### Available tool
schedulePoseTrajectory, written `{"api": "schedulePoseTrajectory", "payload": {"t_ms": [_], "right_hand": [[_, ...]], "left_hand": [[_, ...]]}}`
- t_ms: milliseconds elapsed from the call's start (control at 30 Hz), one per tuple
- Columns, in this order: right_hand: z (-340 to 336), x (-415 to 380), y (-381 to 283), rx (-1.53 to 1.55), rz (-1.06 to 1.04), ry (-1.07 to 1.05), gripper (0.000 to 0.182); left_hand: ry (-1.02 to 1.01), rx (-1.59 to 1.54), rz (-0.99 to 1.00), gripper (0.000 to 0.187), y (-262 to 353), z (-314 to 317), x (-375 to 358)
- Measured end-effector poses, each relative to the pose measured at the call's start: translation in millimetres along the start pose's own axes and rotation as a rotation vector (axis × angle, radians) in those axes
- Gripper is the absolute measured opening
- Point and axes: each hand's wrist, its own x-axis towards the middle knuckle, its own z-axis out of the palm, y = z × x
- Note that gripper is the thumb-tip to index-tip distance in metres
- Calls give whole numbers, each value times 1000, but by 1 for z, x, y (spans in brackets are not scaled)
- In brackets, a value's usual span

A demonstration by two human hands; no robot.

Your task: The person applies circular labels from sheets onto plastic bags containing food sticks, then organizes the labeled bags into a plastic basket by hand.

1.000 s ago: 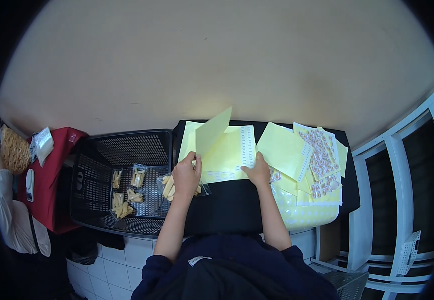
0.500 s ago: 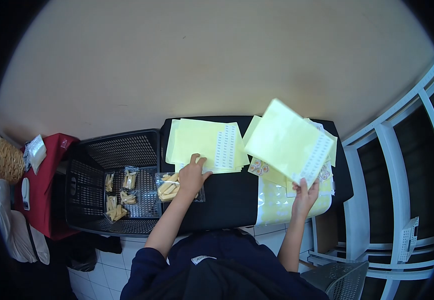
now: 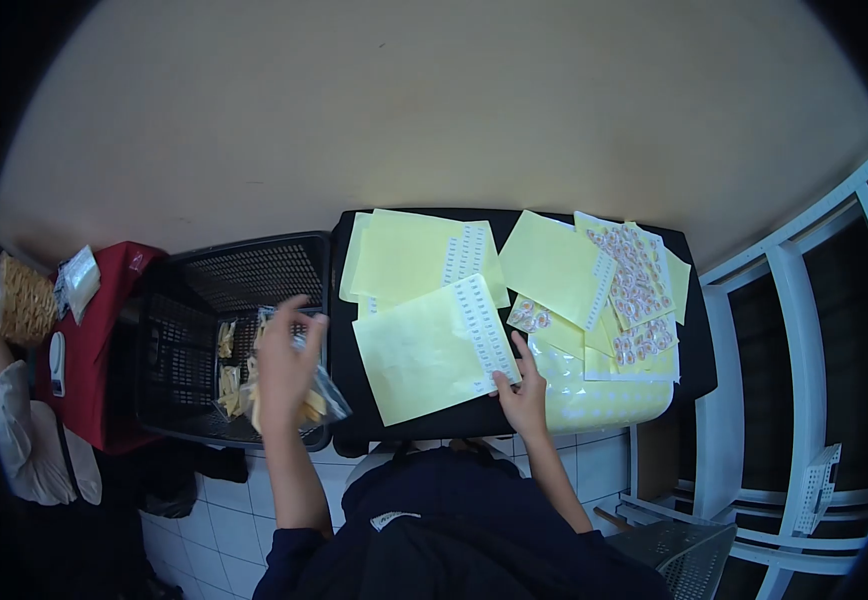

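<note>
My left hand point(image 3: 289, 365) is over the right side of a black plastic basket point(image 3: 194, 420), fingers spread and slightly blurred. Just beneath its wrist, a clear bag of pale snack sticks point(image 3: 316, 405) lies by the basket's right wall, partly hidden. My right hand point(image 3: 524, 398) pinches the lower right corner of a yellow label sheet point(image 3: 424, 350), which is tilted above the black table. Behind it are more yellow sheets point(image 3: 404, 245) with rows of small printed labels.
To the right lie overlapping yellow sheets point(image 3: 554, 260), sheets of round printed stickers point(image 3: 629, 270) and a yellowish plastic sheet point(image 3: 594, 400). More snack bags point(image 3: 229, 385) sit in the basket. At far left are a red-covered table point(image 3: 104, 350) and another person's sleeve point(image 3: 29, 450).
My left hand has moved left from the sheets to over the basket, and the snack bag has shifted left too. My right hand has brought a label sheet leftward and lower, exposing the sticker sheets.
</note>
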Motion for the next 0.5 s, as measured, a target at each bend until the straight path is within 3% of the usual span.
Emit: {"api": "schedulePoseTrajectory", "payload": {"t_ms": [33,67,133,167,267,500], "right_hand": [[2,2,7,-207,-102,19,45],[4,2,4,-209,-102,11,45],[5,-3,-4,-900,-491,142,46],[5,-6,6,-725,-372,61,48],[10,-17,15,-597,-309,21,46],[26,-27,31,-692,-304,7,54]], "left_hand": [[-45,33,47,34,1,11,-7],[-120,52,70,34,3,26,-18],[-335,141,140,39,0,65,-41],[-459,189,148,42,8,78,-51],[-540,262,228,53,0,112,-69],[-594,295,204,60,-5,128,-74]]}}
